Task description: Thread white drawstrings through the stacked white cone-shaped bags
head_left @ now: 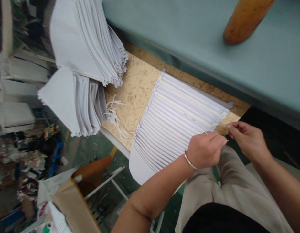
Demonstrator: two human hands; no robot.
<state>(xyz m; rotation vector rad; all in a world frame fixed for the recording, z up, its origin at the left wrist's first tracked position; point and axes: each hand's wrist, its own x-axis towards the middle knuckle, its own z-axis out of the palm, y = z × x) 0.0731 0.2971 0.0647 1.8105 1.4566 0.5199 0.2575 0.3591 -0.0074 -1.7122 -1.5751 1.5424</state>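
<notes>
A fanned row of white paper pieces [174, 119], overlapping like shingles, lies on a light wooden board [140, 84]. My left hand [208, 149], with a ring and a bracelet, is closed at the near right edge of the row. Its fingertips are mostly hidden, so I cannot tell what they grip. To its right, beside the row's right end, my right hand [249, 139] pinches thumb and finger together. Anything between them is too small to make out. Thin white paper strips [114, 116] lie loose on the board's left part.
Two thick stacks of folded white paper, a larger stack [79, 38] and a smaller stack [65, 100], stand at the left. Behind the board is a green-covered table [188, 29] with a wooden cylinder [247, 22]. A cardboard box [74, 204] sits below left.
</notes>
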